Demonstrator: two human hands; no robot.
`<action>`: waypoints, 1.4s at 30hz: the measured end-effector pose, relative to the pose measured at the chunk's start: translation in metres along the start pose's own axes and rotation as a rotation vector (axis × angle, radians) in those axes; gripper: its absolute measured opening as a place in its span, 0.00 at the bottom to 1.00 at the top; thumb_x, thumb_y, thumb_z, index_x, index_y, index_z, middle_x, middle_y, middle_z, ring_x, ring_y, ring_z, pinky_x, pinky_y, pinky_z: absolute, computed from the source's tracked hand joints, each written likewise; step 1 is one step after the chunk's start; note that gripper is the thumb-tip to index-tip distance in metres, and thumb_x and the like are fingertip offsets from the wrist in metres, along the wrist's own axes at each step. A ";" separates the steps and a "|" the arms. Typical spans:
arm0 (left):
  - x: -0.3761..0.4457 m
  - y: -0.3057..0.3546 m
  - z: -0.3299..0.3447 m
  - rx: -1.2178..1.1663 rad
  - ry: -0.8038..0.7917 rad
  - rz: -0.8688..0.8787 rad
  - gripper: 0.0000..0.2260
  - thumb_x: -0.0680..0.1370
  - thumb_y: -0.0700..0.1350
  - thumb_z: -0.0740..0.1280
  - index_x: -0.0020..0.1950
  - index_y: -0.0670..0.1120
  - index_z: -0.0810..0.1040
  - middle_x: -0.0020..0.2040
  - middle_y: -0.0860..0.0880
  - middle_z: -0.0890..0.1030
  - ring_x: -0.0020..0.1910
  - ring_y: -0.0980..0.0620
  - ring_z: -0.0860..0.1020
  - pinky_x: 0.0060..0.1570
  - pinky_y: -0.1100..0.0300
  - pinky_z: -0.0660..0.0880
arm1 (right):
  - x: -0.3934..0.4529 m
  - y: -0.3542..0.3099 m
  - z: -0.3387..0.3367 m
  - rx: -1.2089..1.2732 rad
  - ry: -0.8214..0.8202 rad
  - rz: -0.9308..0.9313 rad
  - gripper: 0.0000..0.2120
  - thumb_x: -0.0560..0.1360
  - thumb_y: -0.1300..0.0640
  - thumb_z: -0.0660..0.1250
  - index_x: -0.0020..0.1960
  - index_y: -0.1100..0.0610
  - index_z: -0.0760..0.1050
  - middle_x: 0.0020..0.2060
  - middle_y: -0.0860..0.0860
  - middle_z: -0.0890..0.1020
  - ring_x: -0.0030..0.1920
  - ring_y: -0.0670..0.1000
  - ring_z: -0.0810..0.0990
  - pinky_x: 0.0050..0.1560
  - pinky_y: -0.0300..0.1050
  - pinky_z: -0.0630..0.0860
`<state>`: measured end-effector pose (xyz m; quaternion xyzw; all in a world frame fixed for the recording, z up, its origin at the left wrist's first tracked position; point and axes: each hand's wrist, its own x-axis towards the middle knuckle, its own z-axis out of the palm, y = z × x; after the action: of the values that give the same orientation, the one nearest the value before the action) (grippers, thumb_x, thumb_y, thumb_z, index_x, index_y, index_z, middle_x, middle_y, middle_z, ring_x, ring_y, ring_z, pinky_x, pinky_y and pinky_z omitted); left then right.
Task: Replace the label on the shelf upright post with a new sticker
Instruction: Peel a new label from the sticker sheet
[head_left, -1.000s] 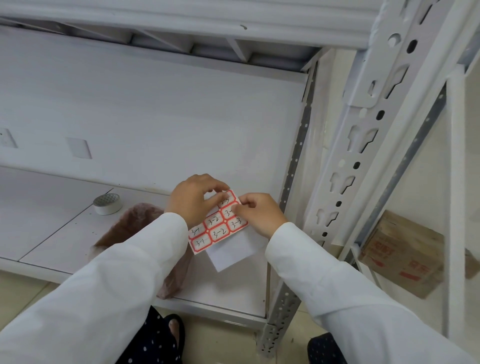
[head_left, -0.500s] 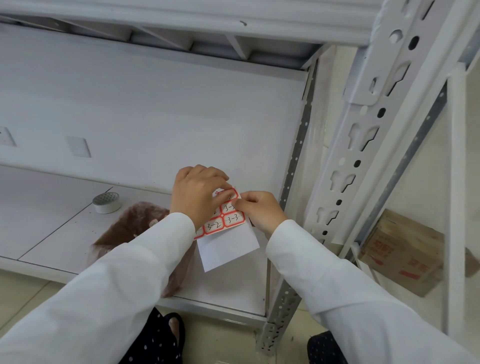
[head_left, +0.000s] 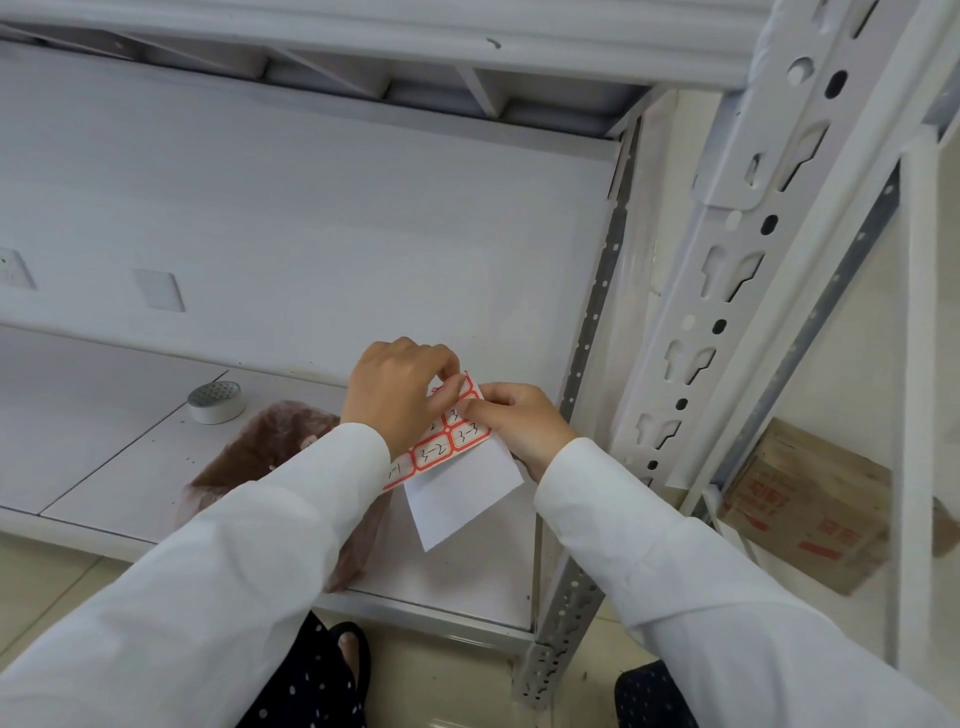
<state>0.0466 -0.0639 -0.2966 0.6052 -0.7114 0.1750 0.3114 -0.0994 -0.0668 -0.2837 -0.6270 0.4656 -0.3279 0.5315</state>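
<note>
Sticker sheet pinched in left hand grip and right hand grip, beside upright post.

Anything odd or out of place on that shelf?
Mostly no. A crumpled reddish plastic bag lies slumped on the shelf board beside a tape roll. Both hands, left hand and right hand, hold the sticker sheet, which looks intact.
</note>
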 end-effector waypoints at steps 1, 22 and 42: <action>0.000 -0.001 0.001 -0.027 0.006 -0.011 0.09 0.72 0.50 0.66 0.38 0.46 0.81 0.31 0.48 0.82 0.30 0.45 0.78 0.37 0.59 0.68 | -0.001 -0.001 0.000 -0.012 -0.009 0.001 0.05 0.74 0.57 0.66 0.40 0.50 0.78 0.36 0.48 0.83 0.35 0.47 0.82 0.39 0.39 0.79; 0.001 0.001 -0.003 -0.099 -0.215 -0.069 0.11 0.80 0.53 0.58 0.58 0.50 0.75 0.60 0.52 0.78 0.57 0.52 0.75 0.54 0.60 0.70 | 0.004 0.005 0.001 0.037 0.157 0.149 0.14 0.77 0.60 0.58 0.36 0.53 0.78 0.37 0.52 0.82 0.34 0.48 0.79 0.37 0.37 0.73; 0.003 -0.005 -0.003 -0.359 0.003 -0.214 0.06 0.80 0.46 0.60 0.52 0.46 0.75 0.57 0.49 0.78 0.57 0.49 0.74 0.52 0.57 0.71 | 0.025 0.036 0.004 -0.167 0.267 0.206 0.16 0.77 0.59 0.54 0.46 0.66 0.78 0.49 0.61 0.83 0.46 0.57 0.80 0.57 0.53 0.75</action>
<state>0.0518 -0.0652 -0.2927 0.6118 -0.6624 0.0123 0.4322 -0.0955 -0.0890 -0.3213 -0.5688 0.6195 -0.3122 0.4418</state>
